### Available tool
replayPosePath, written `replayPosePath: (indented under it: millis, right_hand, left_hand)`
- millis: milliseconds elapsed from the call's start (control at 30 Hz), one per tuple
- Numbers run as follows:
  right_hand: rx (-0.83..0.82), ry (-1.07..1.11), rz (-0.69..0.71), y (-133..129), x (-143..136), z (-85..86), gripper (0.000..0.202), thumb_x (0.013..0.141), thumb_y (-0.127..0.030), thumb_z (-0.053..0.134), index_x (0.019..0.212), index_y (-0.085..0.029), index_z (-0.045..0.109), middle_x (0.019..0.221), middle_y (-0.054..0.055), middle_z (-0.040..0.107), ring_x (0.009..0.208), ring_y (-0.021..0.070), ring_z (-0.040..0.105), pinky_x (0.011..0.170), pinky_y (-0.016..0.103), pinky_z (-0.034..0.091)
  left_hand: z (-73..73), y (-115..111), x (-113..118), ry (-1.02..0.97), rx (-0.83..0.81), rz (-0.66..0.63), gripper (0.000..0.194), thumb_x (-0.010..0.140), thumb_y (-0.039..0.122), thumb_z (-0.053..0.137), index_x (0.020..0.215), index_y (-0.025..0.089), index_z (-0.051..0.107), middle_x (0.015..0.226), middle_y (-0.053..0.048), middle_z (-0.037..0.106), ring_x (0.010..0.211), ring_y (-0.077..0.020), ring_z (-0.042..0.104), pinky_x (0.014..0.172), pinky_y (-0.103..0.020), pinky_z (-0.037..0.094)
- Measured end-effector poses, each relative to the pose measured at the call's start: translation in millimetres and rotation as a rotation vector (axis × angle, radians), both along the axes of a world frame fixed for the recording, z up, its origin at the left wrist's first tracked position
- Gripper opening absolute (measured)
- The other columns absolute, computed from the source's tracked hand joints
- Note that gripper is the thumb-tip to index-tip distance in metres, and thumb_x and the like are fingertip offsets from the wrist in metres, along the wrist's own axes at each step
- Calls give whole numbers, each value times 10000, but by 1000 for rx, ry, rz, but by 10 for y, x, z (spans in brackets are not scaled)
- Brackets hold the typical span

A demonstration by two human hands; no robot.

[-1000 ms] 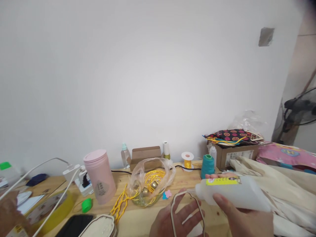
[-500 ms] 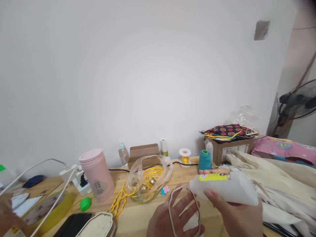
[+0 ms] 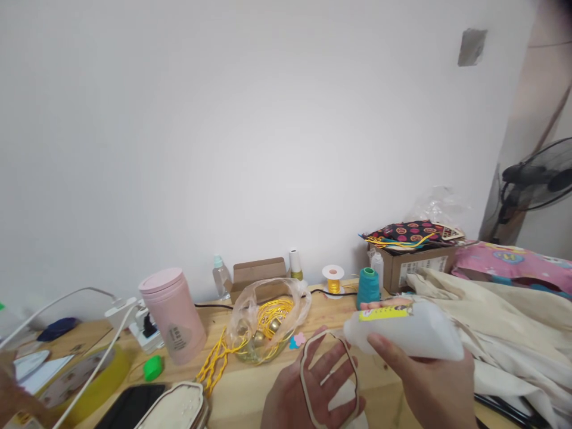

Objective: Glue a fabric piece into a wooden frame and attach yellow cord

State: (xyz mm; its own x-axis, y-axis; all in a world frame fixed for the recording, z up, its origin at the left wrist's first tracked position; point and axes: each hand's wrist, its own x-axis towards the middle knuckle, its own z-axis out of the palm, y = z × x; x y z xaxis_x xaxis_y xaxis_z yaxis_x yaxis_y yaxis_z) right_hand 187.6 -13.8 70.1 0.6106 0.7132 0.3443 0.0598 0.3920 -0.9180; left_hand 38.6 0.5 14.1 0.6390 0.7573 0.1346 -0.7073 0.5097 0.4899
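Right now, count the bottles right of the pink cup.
3: large bottle in the right hand, teal-capped bottle by the wall, small bottle behind the teal thread; others may be hidden.

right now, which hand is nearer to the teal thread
Right. The right hand, holding the bottle, is just in front of the teal thread; the left hand, open behind the frame, is farther, toward the front left.
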Motion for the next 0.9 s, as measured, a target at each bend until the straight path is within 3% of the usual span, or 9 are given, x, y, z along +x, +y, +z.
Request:
replayPosePath:
  millis: [200, 433, 567, 900]
  right_hand:
    - [56, 90, 76, -9, -29, 14, 370, 468, -304, 719, 770, -168, 555, 685, 39, 672, 539, 180, 613, 478, 233, 512]
    - [-13, -11, 18, -3, -4, 34, 313, 415, -345, 731, 606, -170, 555, 521, 20, 637, 469, 189, 585, 418, 245, 486]
    - [-14, 18, 10, -20, -18, 60, 283, 482, -334, 697, 676, -161, 586, 551, 24, 649, 493, 177, 591, 458, 238, 496]
    - [-33, 60, 58, -4, -23, 62, 297, 477, -331, 701, 677, -148, 580, 567, 37, 655, 511, 184, 602, 464, 238, 503]
  left_hand:
    - [-5, 26, 16, -4, 21, -20, 442, 633, 368, 582, 1065, 280, 552, 1180, -57, 527, 1110, -250, 406, 890, -450, 278]
    - [-20, 29, -12, -2, 22, -23, 424, 653, 362, 560, 1068, 276, 552, 1196, -51, 517, 1126, -243, 396, 910, -453, 260]
    - [-21, 49, -36, -14, 46, -27, 417, 663, 363, 551, 1072, 283, 549, 1216, -48, 498, 1139, -239, 384, 922, -455, 243]
    - [4, 50, -40, -29, 56, -16, 416, 656, 363, 559, 1063, 277, 557, 1203, -53, 512, 1143, -240, 384, 926, -457, 241]
